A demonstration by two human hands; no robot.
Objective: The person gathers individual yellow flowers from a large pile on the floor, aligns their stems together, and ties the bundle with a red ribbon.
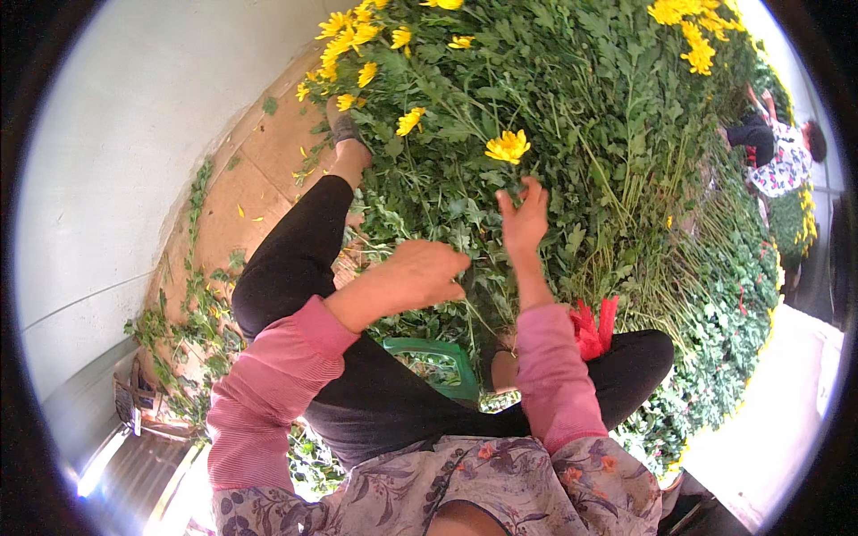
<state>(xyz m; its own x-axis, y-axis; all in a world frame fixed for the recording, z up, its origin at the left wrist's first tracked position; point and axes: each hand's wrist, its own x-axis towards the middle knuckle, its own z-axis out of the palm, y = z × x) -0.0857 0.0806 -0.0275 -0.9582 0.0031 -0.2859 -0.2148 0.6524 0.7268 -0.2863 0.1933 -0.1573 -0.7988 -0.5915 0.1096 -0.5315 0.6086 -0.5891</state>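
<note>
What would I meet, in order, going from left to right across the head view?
White wall, left hand, right hand, red ribbon, another person in a patterned top.

Yellow blooms [508,146] brighten green foliage [581,98]; sleeves [268,393] show striped pink, the top [384,496] floral-printed grey, the trousers [380,393] solid black.

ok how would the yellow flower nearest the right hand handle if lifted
The yellow flower is probably light, being a single small bloom. Its thin, spread petals look delicate, likely to bruise if gripped. It may snag in the dense leaves around it.
</note>
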